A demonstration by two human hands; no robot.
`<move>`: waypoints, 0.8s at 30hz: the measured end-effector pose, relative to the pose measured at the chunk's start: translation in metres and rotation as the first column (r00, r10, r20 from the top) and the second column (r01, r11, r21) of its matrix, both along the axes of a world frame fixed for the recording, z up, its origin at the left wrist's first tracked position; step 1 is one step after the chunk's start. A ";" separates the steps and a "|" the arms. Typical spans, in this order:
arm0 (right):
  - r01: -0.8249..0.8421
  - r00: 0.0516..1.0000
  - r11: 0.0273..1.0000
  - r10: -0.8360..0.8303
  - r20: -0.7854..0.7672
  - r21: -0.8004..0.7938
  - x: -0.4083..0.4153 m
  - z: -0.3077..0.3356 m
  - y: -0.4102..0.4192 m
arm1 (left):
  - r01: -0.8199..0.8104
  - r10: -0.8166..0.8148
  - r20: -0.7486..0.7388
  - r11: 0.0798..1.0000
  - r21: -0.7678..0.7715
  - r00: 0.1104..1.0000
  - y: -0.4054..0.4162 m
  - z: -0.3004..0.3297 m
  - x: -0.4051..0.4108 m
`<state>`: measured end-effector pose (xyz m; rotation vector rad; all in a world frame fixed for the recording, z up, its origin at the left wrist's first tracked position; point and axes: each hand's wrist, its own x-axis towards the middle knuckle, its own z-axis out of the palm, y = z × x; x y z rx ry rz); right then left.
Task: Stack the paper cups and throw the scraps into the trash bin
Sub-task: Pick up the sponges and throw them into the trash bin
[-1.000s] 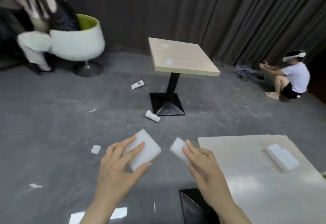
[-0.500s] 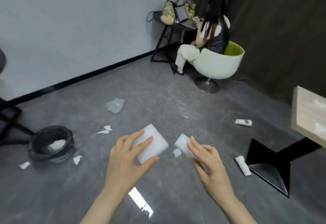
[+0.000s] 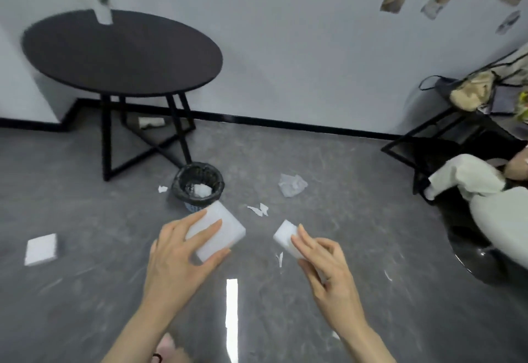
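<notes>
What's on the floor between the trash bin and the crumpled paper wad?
Head view: bare grey floor between trash bin and crumpled wad; torn scraps lie nearer, below that line.

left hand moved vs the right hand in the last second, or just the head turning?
No. The left hand holds its white block beside the right hand and its smaller block, same gap as before. Only the room swept past as the head turned.

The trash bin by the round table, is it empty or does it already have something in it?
Not empty. The trash bin stands upright and open, and a crumpled white wad lies inside its black liner. How full it is cannot be told.
</notes>
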<state>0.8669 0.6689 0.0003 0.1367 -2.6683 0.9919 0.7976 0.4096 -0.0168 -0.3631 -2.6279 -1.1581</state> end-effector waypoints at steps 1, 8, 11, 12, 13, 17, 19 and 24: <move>-0.046 0.999 0.999 0.046 -0.002 0.010 -0.018 -0.001 -0.008 | -0.039 0.039 0.003 0.999 -0.006 0.999 -0.009 -0.001 -0.009; -0.156 0.988 0.987 0.156 0.005 0.032 -0.151 -0.009 -0.056 | -0.169 0.169 -0.009 0.986 -0.012 0.986 -0.068 -0.012 -0.108; -0.123 0.992 0.992 0.123 0.033 -0.015 -0.202 -0.022 -0.073 | -0.154 0.153 -0.020 0.987 -0.045 0.988 -0.085 -0.016 -0.160; -0.113 0.993 0.993 0.114 0.037 -0.022 -0.219 -0.027 -0.078 | -0.146 0.144 -0.030 0.987 -0.066 0.989 -0.091 -0.018 -0.178; -0.101 0.994 0.995 0.102 0.048 -0.023 -0.236 -0.032 -0.083 | -0.137 0.135 -0.030 0.986 -0.092 0.990 -0.095 -0.019 -0.196; -0.036 0.993 0.998 0.040 0.112 -0.043 -0.288 -0.048 -0.091 | -0.117 0.124 0.033 0.978 -0.171 0.992 -0.107 -0.034 -0.257; -0.023 0.992 0.999 0.028 0.123 -0.042 -0.309 -0.055 -0.090 | -0.114 0.127 0.055 0.973 -0.198 0.990 -0.110 -0.046 -0.282; -0.036 0.977 0.999 0.039 0.209 -0.022 -0.371 -0.084 -0.085 | -0.108 0.151 0.139 0.956 -0.272 0.979 -0.114 -0.081 -0.341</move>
